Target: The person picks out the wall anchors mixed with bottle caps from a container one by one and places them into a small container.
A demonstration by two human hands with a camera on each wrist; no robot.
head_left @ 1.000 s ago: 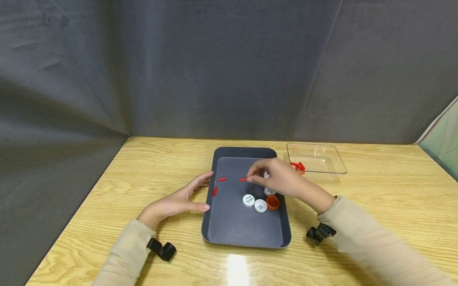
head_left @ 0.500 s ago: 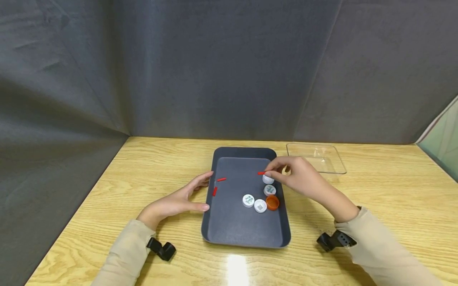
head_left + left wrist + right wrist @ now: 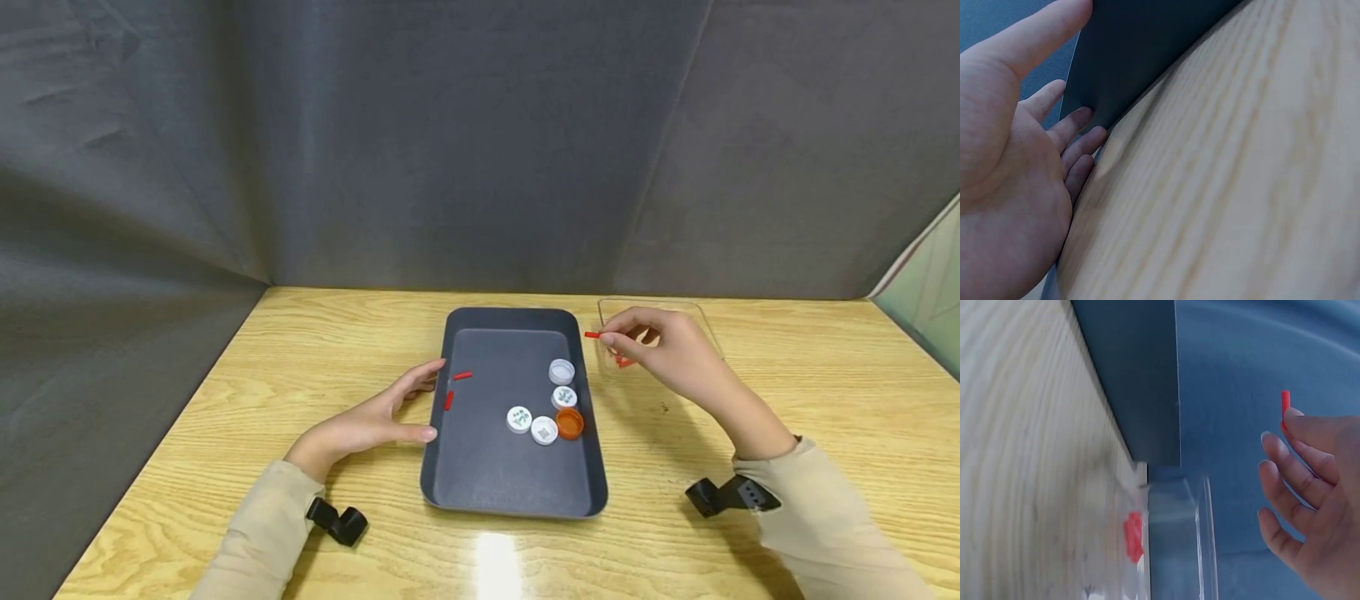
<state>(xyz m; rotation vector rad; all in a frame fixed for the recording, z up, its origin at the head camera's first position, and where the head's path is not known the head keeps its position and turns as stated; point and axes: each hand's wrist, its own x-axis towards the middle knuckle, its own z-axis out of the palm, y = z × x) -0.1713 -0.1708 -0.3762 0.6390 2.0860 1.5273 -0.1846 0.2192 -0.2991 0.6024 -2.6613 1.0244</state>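
Observation:
Between thumb and index finger, my right hand [image 3: 667, 350] pinches a short red stick [image 3: 592, 334] near the left side of a clear plastic box [image 3: 1211, 540]. The stick's free end points left. Several red sticks [image 3: 1134, 537] lie inside the box, which the hand partly covers in the head view. My left hand [image 3: 367, 423] rests against the left side of a dark grey tray [image 3: 510, 487], thumb and fingers spread along its wall. Two more red sticks lie in the tray, one stick [image 3: 462, 376] slanted, the other stick [image 3: 448, 401] nearly upright in view.
Along the tray's right half sit an upturned white cap [image 3: 562, 372], a patterned white cap [image 3: 565, 397], an orange cap [image 3: 570, 423], a white cap with a square mark [image 3: 544, 430] and another patterned cap [image 3: 519, 420]. A grey curtain [image 3: 480, 150] hangs behind the wooden table [image 3: 337, 333].
My right hand has carried the red stick right and away from me, out from over the tray to the clear box. The left hand stays at the tray.

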